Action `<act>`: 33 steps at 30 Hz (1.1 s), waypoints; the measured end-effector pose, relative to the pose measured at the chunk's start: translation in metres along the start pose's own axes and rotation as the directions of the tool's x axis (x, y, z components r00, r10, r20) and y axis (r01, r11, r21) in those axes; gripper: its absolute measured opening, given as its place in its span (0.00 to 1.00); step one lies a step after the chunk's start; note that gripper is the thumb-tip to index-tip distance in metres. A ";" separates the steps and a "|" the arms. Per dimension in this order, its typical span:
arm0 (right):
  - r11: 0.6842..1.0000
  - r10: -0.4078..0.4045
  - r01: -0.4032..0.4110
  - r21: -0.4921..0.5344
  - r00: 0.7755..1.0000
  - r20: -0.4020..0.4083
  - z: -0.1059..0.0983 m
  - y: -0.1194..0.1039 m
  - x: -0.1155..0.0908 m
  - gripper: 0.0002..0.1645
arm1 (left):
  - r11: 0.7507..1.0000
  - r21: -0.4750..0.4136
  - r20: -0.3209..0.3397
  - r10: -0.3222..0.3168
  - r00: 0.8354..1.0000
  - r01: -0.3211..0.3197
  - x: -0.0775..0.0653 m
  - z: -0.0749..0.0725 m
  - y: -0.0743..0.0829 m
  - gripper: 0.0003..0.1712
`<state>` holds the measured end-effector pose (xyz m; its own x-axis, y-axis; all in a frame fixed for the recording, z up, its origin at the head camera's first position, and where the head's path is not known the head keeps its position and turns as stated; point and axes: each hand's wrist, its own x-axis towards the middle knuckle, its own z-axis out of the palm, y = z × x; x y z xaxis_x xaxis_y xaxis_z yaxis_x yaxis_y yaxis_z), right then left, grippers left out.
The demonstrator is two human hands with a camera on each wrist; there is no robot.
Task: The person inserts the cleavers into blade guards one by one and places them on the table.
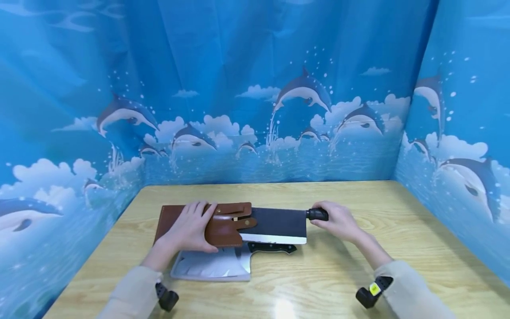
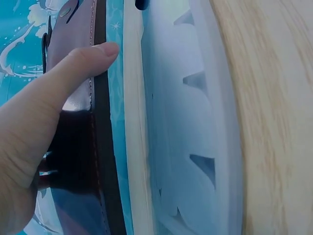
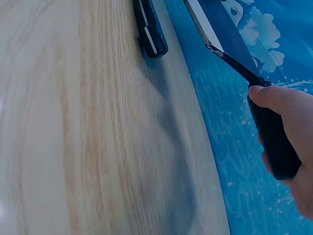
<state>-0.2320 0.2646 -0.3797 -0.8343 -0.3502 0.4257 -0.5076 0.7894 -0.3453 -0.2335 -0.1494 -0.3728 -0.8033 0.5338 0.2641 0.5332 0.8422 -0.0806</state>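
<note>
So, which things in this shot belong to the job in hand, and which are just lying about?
In the job:
Brown sheath, held in the left grip
Black-bladed cleaver, partly in the sheath, its handle in the right grip

Apparently just lying about:
Second knife, in neither grip, its blade in a pale cover
Dolphin-print backdrop, only scenery

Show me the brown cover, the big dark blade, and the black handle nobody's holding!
Brown cover [image 1: 225, 234]: head view, on its front.
Big dark blade [image 1: 279, 221]: head view, middle of its flat side.
Black handle [image 1: 272, 247]: head view, middle of its grip.
</note>
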 end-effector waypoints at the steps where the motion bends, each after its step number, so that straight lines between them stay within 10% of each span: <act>1: 1.000 -0.002 0.002 0.001 1.000 0.000 0.001 -0.002 0.000 0.19 | 1.000 0.000 0.001 0.000 1.000 0.000 0.000 0.000 0.000 0.71; 27: 0.995 -0.002 0.000 -0.104 1.000 -0.011 0.013 -0.045 0.019 0.20 | 0.999 -0.008 -0.007 0.040 0.999 -0.040 0.003 0.003 0.005 0.72; 33: 0.992 0.112 -0.108 -0.059 0.991 0.069 0.007 -0.047 0.021 0.23 | 0.999 -0.011 -0.034 0.034 0.999 -0.035 0.002 0.002 0.005 0.71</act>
<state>-0.2272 0.2161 -0.3599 -0.8988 -0.2936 0.3255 -0.4009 0.8510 -0.3393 -0.2330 -0.1442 -0.3743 -0.7752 0.5594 0.2933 0.5635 0.8223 -0.0791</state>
